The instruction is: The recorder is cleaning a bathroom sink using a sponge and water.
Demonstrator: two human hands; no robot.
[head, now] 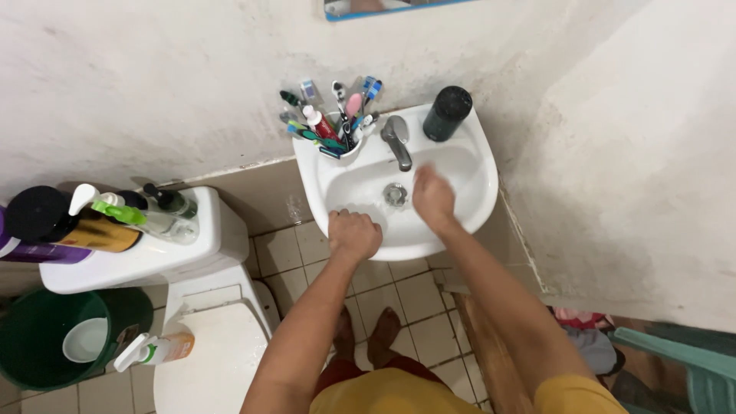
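Washing at white basin, far centre. Left hand clenched over near rim, bracing; right hand blurred inside bowl beside drain, grip indiscernible. Best done keeping strokes low, clear of tap.

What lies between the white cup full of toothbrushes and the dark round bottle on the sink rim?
The head view shows the metal tap between the white cup and the dark bottle.

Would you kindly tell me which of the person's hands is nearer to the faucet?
The right hand is nearer: it is inside the sink, just below and right of the faucet. The left hand rests on the sink's front rim, farther down and left.
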